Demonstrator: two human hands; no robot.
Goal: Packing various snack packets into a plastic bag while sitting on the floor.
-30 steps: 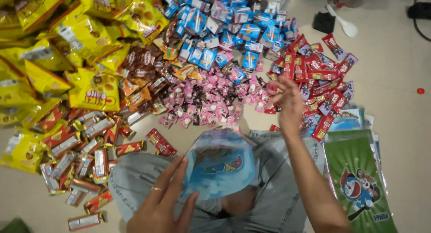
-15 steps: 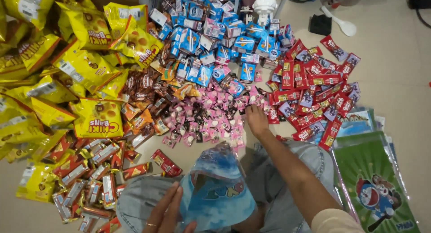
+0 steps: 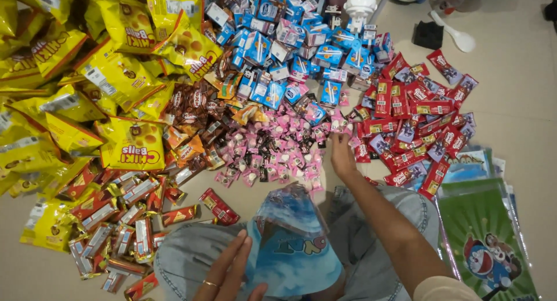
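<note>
My left hand point(image 3: 229, 275) holds a blue printed plastic bag point(image 3: 293, 249) by its left edge, upright on my lap with its mouth gaping. My right hand point(image 3: 341, 153) reaches forward over my knee. Its fingertips are bunched down on a pink candy at the right edge of the pile of small pink wrapped candies point(image 3: 272, 144). Just right of that hand lies a heap of red snack packets point(image 3: 418, 115).
Yellow snack bags point(image 3: 116, 74) fill the left side, with red and silver wafer bars point(image 3: 116, 220) below them. Brown candies point(image 3: 191, 109) and small blue cartons point(image 3: 290, 40) lie further out. A stack of green cartoon bags point(image 3: 487, 237) sits at my right. A white spoon point(image 3: 458, 38) lies far right.
My right hand came down from above the red packets onto the edge of the pink candies and stays there. The blue bag now stands taller with its mouth more open.
</note>
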